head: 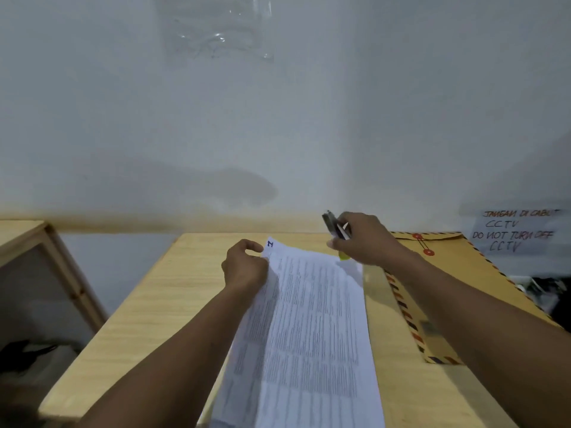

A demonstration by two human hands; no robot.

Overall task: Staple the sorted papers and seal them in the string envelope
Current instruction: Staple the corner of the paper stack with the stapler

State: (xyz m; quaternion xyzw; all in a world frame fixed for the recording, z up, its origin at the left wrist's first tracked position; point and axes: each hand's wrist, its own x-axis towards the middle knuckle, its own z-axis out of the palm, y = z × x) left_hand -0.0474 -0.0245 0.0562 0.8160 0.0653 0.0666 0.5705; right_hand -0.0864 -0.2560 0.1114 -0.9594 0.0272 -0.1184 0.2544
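Note:
A stack of printed papers (312,329) lies lengthwise on the light wooden table (154,304). My left hand (245,267) pinches the stack's far left corner, beside a blue handwritten mark. My right hand (361,239) grips a dark stapler (335,226) above the stack's far right corner, its jaws pointing up and away. Something small and yellow-green shows just under that hand. The brown string envelope (448,279) with striped edges and red string buttons lies on the table to the right, partly under my right forearm.
A white wall rises directly behind the table. A handwritten CCTV notice (516,231) hangs at the right. A wooden shelf unit (34,261) stands to the left, with dark items on the floor below. Dark clutter sits past the table's right edge.

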